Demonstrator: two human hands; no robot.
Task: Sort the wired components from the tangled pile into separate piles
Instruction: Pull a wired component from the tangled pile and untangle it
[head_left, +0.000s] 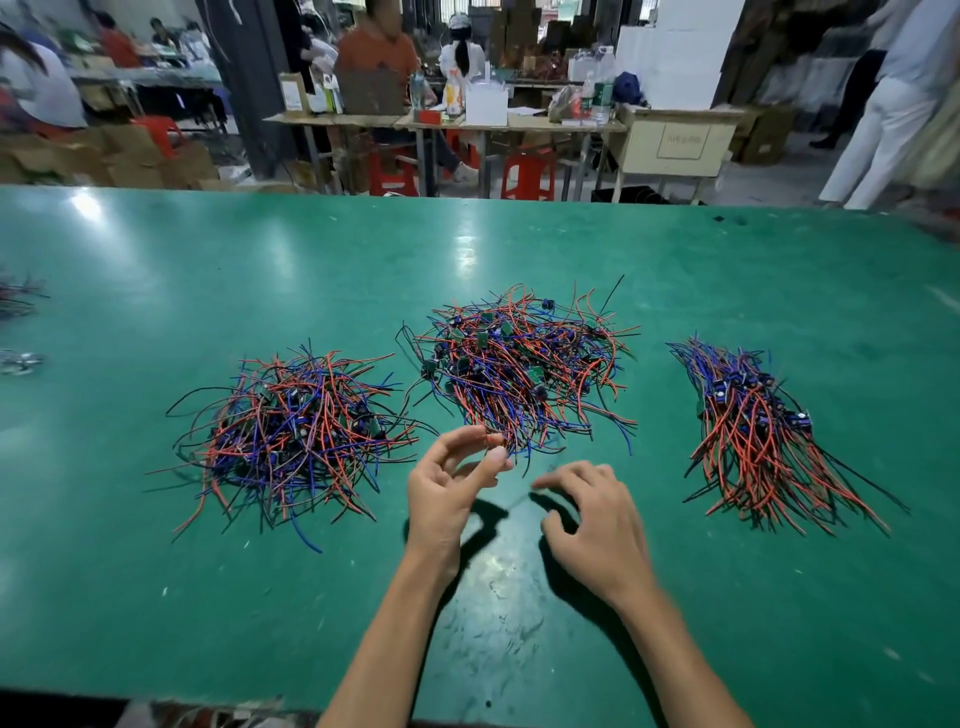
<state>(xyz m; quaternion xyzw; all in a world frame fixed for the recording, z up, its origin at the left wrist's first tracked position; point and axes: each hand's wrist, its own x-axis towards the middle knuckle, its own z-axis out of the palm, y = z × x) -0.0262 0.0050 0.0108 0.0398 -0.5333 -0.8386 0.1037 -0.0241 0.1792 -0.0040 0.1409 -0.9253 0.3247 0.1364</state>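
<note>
Hovering empty, both hands (452, 488) near middle wire pile (519, 369).

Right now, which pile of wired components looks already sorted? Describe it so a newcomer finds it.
On the green table lie three wire piles in a row. It is the right pile, apart from both hands. Unlike the tangled middle pile and left pile, its wires run roughly parallel.

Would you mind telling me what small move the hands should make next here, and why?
Probably reach the left hand forward to pinch one wire end at the near edge of the middle pile and draw that component free. Both hands hold nothing, the right hand hovers just short of that tangle, and the right pile, with wires lying roughly parallel, looks like where sorted pieces go.
</note>
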